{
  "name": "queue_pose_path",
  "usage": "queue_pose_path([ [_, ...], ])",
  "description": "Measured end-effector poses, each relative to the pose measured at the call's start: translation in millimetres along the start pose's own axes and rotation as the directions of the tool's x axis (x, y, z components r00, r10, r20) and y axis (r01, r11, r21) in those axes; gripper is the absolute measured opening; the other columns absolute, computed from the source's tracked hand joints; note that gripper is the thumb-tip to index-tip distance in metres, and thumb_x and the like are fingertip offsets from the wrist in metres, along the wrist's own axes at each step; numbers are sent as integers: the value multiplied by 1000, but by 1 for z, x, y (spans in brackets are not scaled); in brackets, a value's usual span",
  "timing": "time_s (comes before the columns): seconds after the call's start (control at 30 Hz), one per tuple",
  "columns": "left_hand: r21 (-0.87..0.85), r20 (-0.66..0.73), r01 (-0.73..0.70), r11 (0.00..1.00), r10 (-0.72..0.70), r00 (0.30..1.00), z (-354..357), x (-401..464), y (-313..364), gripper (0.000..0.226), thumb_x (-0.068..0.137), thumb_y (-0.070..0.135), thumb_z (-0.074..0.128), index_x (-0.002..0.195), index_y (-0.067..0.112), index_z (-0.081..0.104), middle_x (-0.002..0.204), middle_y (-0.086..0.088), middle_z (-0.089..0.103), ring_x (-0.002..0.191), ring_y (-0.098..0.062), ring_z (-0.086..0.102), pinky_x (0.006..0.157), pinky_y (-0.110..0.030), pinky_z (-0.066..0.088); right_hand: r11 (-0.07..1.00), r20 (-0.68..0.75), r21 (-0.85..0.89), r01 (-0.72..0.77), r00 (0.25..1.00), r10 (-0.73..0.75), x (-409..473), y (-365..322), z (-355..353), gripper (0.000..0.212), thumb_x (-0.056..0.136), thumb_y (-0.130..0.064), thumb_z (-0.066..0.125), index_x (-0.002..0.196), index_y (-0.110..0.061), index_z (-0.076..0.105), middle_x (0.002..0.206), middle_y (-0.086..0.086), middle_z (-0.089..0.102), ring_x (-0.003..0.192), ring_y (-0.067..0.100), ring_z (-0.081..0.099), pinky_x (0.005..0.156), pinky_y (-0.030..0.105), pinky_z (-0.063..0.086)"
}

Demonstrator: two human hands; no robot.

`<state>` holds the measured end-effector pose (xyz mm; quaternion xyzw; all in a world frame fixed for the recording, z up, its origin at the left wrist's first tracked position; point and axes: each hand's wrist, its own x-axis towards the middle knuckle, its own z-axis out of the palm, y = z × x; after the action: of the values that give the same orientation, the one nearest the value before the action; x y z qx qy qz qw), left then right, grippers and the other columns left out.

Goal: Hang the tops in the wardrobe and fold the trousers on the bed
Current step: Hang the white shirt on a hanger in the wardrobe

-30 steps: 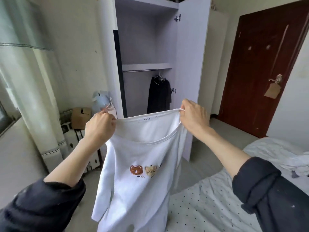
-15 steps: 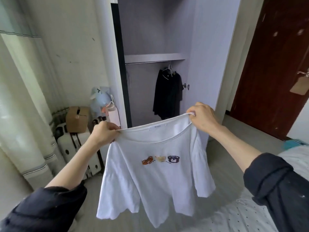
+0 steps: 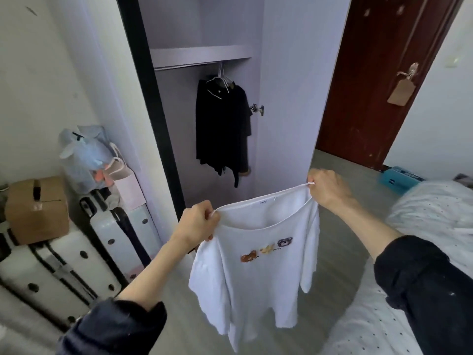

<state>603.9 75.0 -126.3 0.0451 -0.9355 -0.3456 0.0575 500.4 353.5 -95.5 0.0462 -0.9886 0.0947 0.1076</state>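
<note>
Both hands pinched white top (image 3: 258, 272) at neckline: left hand (image 3: 197, 224), right hand (image 3: 329, 189), garment hanging in front of open wardrobe (image 3: 284, 73). Neck label illegible; hem cut off. Dark tops (image 3: 221, 126) hung on rail. Bed (image 3: 432, 213) at right, only partly in shot.

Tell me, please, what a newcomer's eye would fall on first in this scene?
First, the white T-shirt with small bear prints, held up by its neckline between the left hand and right hand at centre frame. Behind it, a black garment hangs on a white hanger in the open pale wardrobe. White hard-shell suitcases stand at the left, under a brown cardboard box.
</note>
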Motion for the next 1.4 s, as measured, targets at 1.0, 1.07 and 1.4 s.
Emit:
queue_pose_path([
  [1.0,-866,-58,349,359,-764,643,84,358,-5,12,88,4,56,79,11,60,77,-6,58,74,-22,57,72,-34,53,851,368,521,-68,917,-152,338,32,144,10,82,-6,64,87,-13,67,78,-4,59,76,12,54,51,4,36],
  [1.07,-860,-110,325,395,-763,636,75,373,-7,17,88,6,56,75,16,58,76,-5,59,69,-19,57,64,-30,52,868,395,496,-33,898,-191,365,24,152,9,83,-8,64,88,-14,66,78,-5,58,76,11,53,52,2,36],
  [1.4,-827,-261,240,509,-725,637,19,450,-44,12,89,10,55,80,10,63,81,-9,64,78,-26,61,62,-30,51,840,455,529,124,793,-404,492,-71,210,11,85,-10,62,87,-19,69,90,-4,66,86,9,57,76,19,40],
])
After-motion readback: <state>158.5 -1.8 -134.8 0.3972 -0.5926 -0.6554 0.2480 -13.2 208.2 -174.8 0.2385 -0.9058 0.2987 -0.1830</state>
